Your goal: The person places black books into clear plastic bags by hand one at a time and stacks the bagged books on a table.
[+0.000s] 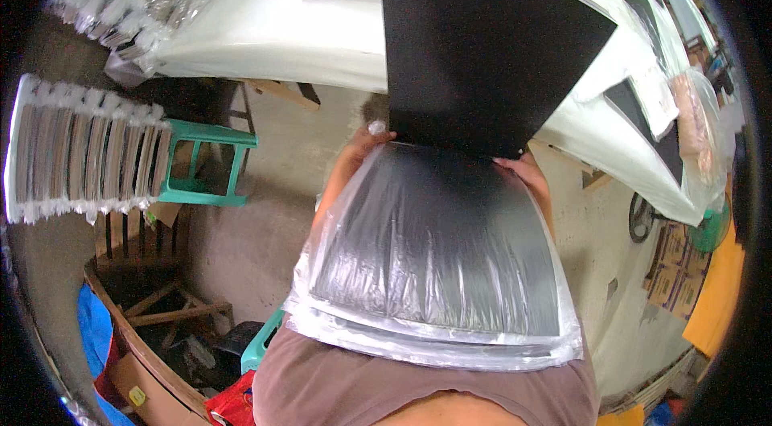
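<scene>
A large flat black board stretches from my hands toward the far table. Its near edge meets the upper end of a clear plastic bag, which lies over my lap with a dark sheet inside. My left hand is closed at the board's near left corner, with a bunch of clear plastic beside its fingers. At the opposite corner, my right hand pinches the bag's upper edge, its thumb on top. The fingers beneath are partly hidden, as is whether the board's edge sits inside the bag.
A table covered in white sheeting spans the far side. At left, a row of plastic-wrapped panels rests by a green stool. A wooden frame and cardboard box stand lower left. Cartons are at right.
</scene>
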{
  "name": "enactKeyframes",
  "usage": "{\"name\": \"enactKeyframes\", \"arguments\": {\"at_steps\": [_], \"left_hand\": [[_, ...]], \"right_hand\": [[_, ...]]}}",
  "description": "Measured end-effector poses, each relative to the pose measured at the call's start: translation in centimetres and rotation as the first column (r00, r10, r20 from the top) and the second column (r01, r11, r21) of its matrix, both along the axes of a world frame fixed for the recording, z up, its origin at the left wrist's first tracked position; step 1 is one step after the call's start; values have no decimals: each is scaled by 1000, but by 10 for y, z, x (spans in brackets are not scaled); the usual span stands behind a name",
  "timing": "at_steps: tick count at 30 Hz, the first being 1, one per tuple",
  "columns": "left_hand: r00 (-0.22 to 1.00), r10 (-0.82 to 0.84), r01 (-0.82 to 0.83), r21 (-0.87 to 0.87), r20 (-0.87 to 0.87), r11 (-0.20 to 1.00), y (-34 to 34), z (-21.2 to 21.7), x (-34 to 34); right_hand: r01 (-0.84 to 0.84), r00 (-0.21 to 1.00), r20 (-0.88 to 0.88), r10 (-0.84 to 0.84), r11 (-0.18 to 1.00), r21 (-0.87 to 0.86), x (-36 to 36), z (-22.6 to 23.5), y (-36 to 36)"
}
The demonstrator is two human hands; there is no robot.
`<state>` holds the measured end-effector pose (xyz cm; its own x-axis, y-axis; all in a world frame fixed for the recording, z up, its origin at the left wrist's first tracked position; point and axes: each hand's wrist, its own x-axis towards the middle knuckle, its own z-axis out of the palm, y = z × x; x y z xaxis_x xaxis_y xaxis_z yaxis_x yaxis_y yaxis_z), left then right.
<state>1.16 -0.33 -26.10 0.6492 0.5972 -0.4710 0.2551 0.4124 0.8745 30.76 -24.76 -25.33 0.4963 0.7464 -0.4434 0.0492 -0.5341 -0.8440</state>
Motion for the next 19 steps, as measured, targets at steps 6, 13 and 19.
{"name": "enactKeyframes", "arguments": {"at_steps": [6, 13, 19], "left_hand": [[968, 29, 19, 188, -249, 982, 27, 66, -27], [887, -173, -42, 449, 428, 893, -3, 276, 1], [945, 77, -279, 665, 316, 692, 2, 281, 32]], "right_hand": [[-162, 863, 494, 104, 984, 76, 12, 42, -15], [-625, 671, 484, 562, 780, -38, -9, 238, 15], [-488, 804, 517, 293, 823, 292, 2, 254, 13]]}}
